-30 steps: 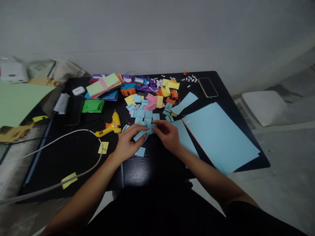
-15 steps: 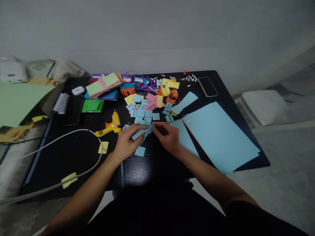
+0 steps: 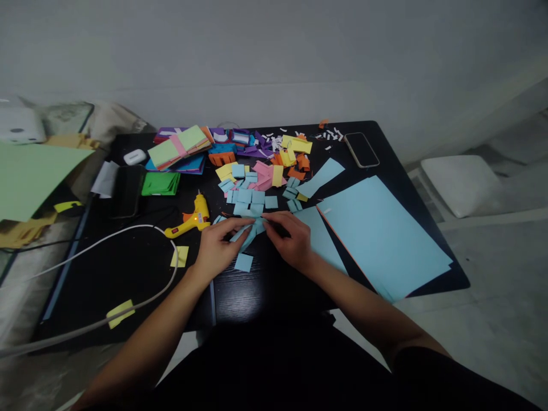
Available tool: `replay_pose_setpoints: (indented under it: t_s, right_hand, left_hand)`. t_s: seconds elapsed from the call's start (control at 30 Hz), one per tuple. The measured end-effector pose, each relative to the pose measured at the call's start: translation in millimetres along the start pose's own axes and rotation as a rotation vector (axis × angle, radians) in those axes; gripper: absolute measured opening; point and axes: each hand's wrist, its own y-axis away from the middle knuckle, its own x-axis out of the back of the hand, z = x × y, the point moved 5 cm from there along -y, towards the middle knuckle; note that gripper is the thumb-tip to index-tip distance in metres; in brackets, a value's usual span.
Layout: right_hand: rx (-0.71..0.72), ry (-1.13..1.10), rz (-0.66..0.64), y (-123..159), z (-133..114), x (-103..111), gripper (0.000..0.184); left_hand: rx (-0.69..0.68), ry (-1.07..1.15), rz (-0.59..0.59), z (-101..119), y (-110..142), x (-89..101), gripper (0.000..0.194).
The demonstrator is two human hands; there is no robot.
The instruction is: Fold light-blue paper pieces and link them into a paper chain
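Pinching light-blue paper [image 3: 258,228] over a black table [image 3: 237,299]

Holds the left part of the paper in the left hand [image 3: 216,246], closed on it between thumb and fingers. Pinches the right end between thumb and forefinger of the right hand [image 3: 291,238]. Has the paper between both hands, just on the near side of a cluster of small blue pieces [image 3: 251,197]. Cannot tell contact from gap between paper and tabletop.

Shows one loose blue square [image 3: 244,262] lying flat nearer the front edge, just below the left fingertips. Includes, left of that hand, a yellow glue gun [image 3: 192,220] lying with nozzle pointing away, then a yellow square [image 3: 180,257] beside a looping white cable [image 3: 64,335].

Continues past the cluster into pink pieces [image 3: 262,176], folded orange and yellow bits, and white scraps [image 3: 277,142]. Has green folded paper [image 3: 160,184] farther left, in front of a stack of paper strips [image 3: 190,141] crossed by a pink one.

Spreads rightward into large light-blue sheets [image 3: 385,240], a blue strip [image 3: 323,177] beyond them, and a phone [image 3: 362,150] near the far right corner. Ends, off the table's right side, at a white seat [image 3: 460,185].
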Motion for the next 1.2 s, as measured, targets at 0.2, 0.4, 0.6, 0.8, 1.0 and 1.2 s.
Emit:
replay_pose_setpoints:
  t_s: [0.2, 0.4, 0.6, 0.8, 1.0, 1.2]
  right_hand:
    - [-0.006, 0.035, -0.037, 1, 1, -2, 0.019]
    - [-0.038, -0.029, -0.038, 0, 2, -1, 0.016]
    - [-0.203, -0.087, -0.043, 2, 13, -2, 0.011]
    - [-0.295, -0.152, -0.039, 6, 14, -3, 0.018]
    - [-0.417, -0.306, -0.053, 4, 20, -6, 0.019]
    - [-0.556, -0.513, -0.116, 4, 28, -13, 0.025]
  left_hand:
    - [0.110, 0.117, -0.002, -6, -2, -0.8, 0.013]
    - [0.227, 0.307, -0.056, -7, 0, -0.9, 0.022]
    - [0.208, 0.574, -0.134, -8, 0, 3.6, 0.034]
    - [0.323, 0.494, -0.151, -18, -3, -3.4, 0.025]
    - [0.305, 0.500, -0.145, -14, -4, -10.5, 0.024]
    - [0.271, 0.486, -0.101, -9, -6, -6.6, 0.020]
